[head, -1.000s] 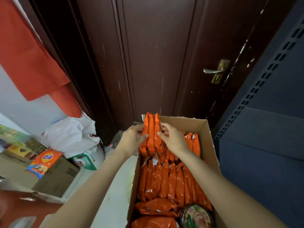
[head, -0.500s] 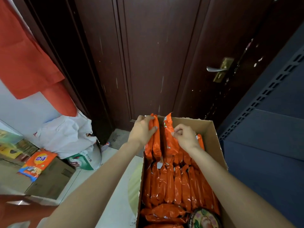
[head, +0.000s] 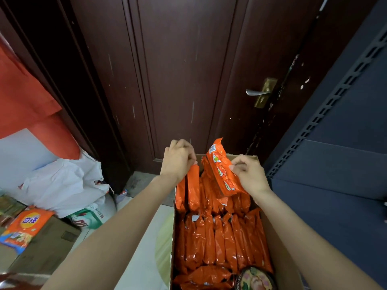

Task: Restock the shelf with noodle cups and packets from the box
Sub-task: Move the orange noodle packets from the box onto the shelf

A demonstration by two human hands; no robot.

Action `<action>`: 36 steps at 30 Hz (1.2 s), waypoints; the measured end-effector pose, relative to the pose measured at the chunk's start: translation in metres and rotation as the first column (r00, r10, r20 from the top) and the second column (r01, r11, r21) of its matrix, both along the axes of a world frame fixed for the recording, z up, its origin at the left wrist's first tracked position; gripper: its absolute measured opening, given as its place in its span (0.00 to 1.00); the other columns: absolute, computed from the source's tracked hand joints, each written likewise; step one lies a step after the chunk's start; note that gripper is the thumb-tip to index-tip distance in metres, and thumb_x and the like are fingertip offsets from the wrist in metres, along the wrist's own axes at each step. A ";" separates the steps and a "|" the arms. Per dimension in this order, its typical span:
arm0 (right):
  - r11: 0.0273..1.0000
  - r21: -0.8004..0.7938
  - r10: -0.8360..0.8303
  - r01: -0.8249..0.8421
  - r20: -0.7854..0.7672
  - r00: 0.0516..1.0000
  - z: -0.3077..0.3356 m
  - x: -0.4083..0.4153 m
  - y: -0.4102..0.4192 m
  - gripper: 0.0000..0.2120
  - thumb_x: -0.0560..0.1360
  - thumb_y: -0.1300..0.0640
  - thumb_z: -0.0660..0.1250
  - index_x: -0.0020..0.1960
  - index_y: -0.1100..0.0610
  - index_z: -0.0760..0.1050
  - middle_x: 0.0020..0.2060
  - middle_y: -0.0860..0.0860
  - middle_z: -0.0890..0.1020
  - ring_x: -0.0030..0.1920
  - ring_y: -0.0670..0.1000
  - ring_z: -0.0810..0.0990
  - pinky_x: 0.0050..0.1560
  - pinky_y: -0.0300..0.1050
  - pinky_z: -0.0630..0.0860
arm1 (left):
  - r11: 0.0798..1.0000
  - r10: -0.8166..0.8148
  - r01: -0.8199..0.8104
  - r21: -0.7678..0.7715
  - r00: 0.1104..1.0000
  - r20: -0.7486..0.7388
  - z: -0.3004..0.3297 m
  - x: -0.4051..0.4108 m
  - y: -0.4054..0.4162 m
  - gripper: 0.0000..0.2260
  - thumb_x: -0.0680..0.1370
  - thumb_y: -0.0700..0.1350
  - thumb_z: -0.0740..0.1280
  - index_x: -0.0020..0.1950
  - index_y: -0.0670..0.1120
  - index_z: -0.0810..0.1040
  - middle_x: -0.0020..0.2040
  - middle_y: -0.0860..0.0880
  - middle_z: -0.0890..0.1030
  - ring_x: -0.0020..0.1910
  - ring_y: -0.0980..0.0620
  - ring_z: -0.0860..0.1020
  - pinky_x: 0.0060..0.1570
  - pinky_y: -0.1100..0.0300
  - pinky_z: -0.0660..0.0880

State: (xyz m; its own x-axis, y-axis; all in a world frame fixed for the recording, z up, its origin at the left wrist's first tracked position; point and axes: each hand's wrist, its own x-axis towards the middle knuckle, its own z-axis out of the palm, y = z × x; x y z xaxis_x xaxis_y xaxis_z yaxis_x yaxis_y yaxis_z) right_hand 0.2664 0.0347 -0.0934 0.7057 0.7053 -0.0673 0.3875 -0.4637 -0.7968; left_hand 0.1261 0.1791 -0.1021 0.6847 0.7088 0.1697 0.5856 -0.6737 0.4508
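Observation:
An open cardboard box (head: 278,245) in front of me is packed with upright orange noodle packets (head: 219,239). At its near edge lies a round noodle cup (head: 256,279). My right hand (head: 249,174) grips one orange packet (head: 221,170) and holds it tilted above the far row. My left hand (head: 178,159) pinches the top of another orange packet (head: 193,185) at the box's far left corner. The dark blue shelf (head: 339,164) stands to the right of the box.
A dark wooden door (head: 188,70) with a metal handle (head: 258,93) rises just behind the box. On the left are a white plastic bag (head: 62,185), a green-and-white pack (head: 88,218), and an orange packet (head: 25,225) lying on a closed carton (head: 46,245). Red cloth (head: 23,97) hangs upper left.
My right hand has lifted one packet out of the far row and tilted it up. My left hand rose a little while holding the packets at the far left.

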 end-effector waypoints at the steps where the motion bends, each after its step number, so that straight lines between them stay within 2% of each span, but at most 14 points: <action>1: 1.000 0.022 -0.010 0.010 0.002 1.000 0.003 0.001 -0.004 0.03 0.76 0.56 0.67 0.44 0.51 0.76 0.50 0.52 0.82 0.52 0.51 0.81 0.53 0.52 0.79 | 0.999 -0.041 0.042 -0.010 0.999 0.036 0.004 0.000 -0.004 0.02 0.75 0.44 0.69 0.42 0.48 0.80 0.57 0.52 0.75 0.59 0.51 0.68 0.56 0.58 0.64; 4: 0.994 0.104 -0.038 0.036 0.014 0.999 0.014 0.008 -0.017 0.05 0.76 0.58 0.66 0.42 0.51 0.75 0.47 0.52 0.82 0.50 0.50 0.81 0.50 0.48 0.78 | 0.992 -0.039 0.061 -0.111 0.981 0.191 0.021 -0.002 -0.019 0.02 0.75 0.45 0.68 0.42 0.50 0.79 0.49 0.52 0.79 0.50 0.52 0.76 0.52 0.53 0.75; 7: 0.980 0.180 -0.089 0.082 0.029 0.996 0.029 0.018 -0.030 0.04 0.76 0.58 0.66 0.43 0.52 0.75 0.42 0.49 0.82 0.48 0.49 0.80 0.48 0.44 0.75 | 0.986 0.047 0.008 -0.165 0.943 0.330 0.041 0.001 -0.031 0.04 0.76 0.45 0.68 0.41 0.52 0.78 0.41 0.54 0.81 0.42 0.56 0.80 0.46 0.55 0.79; 10: 0.955 0.271 -0.133 0.123 0.018 0.991 0.044 0.028 -0.044 0.05 0.77 0.59 0.65 0.42 0.52 0.75 0.41 0.49 0.81 0.47 0.50 0.80 0.46 0.46 0.76 | 0.985 0.083 -0.002 -0.174 0.885 0.458 0.062 0.010 -0.044 0.04 0.77 0.44 0.67 0.42 0.51 0.78 0.40 0.55 0.81 0.43 0.57 0.80 0.47 0.56 0.80; 14: 0.921 0.356 -0.174 0.156 0.018 0.985 0.063 0.043 -0.074 0.05 0.77 0.58 0.65 0.42 0.51 0.74 0.44 0.49 0.82 0.48 0.49 0.80 0.52 0.50 0.78 | 0.984 0.050 0.061 -0.165 0.802 0.595 0.086 0.029 -0.069 0.05 0.75 0.40 0.69 0.41 0.48 0.78 0.41 0.56 0.81 0.45 0.65 0.79 0.51 0.62 0.77; 17: 0.899 0.401 -0.199 0.175 0.019 0.980 0.076 0.060 -0.110 0.07 0.77 0.59 0.65 0.41 0.51 0.74 0.43 0.49 0.82 0.47 0.48 0.80 0.49 0.47 0.77 | 0.961 0.070 0.134 -0.242 0.729 0.680 0.098 0.051 -0.096 0.04 0.74 0.39 0.70 0.41 0.47 0.80 0.42 0.58 0.82 0.50 0.67 0.79 0.55 0.56 0.77; 19: 0.888 0.419 -0.223 0.189 0.035 0.974 0.083 0.077 -0.140 0.08 0.76 0.60 0.65 0.40 0.51 0.74 0.41 0.48 0.82 0.46 0.46 0.80 0.47 0.43 0.76 | 0.943 0.051 0.198 -0.269 0.710 0.703 0.105 0.072 -0.121 0.05 0.74 0.38 0.70 0.41 0.47 0.80 0.44 0.57 0.82 0.53 0.65 0.79 0.57 0.54 0.77; 23: 0.866 0.427 -0.309 0.258 0.054 0.950 0.087 0.117 -0.207 0.06 0.75 0.61 0.66 0.41 0.54 0.75 0.40 0.46 0.80 0.44 0.45 0.79 0.42 0.37 0.71 | 0.894 -0.016 0.328 -0.306 0.705 0.709 0.109 0.122 -0.180 0.05 0.74 0.37 0.69 0.42 0.46 0.80 0.46 0.56 0.82 0.52 0.63 0.80 0.58 0.58 0.76; 27: 0.843 0.413 -0.398 0.344 0.050 0.916 0.078 0.163 -0.279 0.03 0.76 0.61 0.65 0.44 0.58 0.75 0.42 0.50 0.81 0.45 0.49 0.79 0.45 0.42 0.73 | 0.853 -0.100 0.421 -0.309 0.713 0.694 0.101 0.181 -0.241 0.06 0.74 0.37 0.69 0.41 0.47 0.78 0.45 0.56 0.82 0.51 0.66 0.79 0.54 0.68 0.74; 32: 0.788 0.421 -0.505 0.450 0.024 0.863 0.064 0.216 -0.364 0.02 0.77 0.62 0.64 0.46 0.59 0.73 0.44 0.51 0.78 0.48 0.50 0.76 0.48 0.45 0.71 | 0.774 -0.167 0.508 -0.379 0.741 0.651 0.077 0.258 -0.316 0.08 0.74 0.37 0.70 0.39 0.49 0.78 0.46 0.54 0.83 0.53 0.62 0.79 0.56 0.62 0.74; 36: 0.768 0.384 -0.554 0.513 -0.003 0.833 0.050 0.252 -0.416 0.01 0.77 0.62 0.64 0.47 0.59 0.74 0.46 0.52 0.79 0.49 0.52 0.77 0.54 0.49 0.73 | 0.735 -0.251 0.554 -0.392 0.758 0.602 0.060 0.312 -0.372 0.04 0.74 0.38 0.70 0.41 0.45 0.78 0.44 0.54 0.82 0.51 0.66 0.78 0.54 0.70 0.73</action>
State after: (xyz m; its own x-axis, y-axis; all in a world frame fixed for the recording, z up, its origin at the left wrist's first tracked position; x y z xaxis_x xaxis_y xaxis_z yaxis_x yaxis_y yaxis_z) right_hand 0.5185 -0.3817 -0.0431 0.9632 0.1724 0.2062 0.2523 -0.3146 -0.9151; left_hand 0.4381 -0.1925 -0.0421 0.8537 0.4557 0.2523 -0.0839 -0.3578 0.9300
